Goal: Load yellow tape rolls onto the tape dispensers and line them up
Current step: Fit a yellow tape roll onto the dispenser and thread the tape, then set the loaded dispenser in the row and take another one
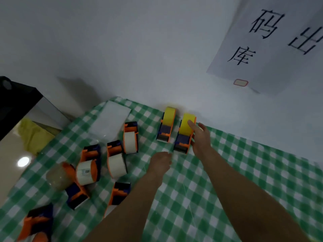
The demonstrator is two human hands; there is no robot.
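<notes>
Two dispensers loaded with yellow tape stand side by side by the wall on the checked cloth (236,172), the left dispenser (166,127) untouched, the right dispenser (183,138) touched by straight fingers of the right hand (201,137); left hand (160,163) curled just before it, contents unclear.
</notes>
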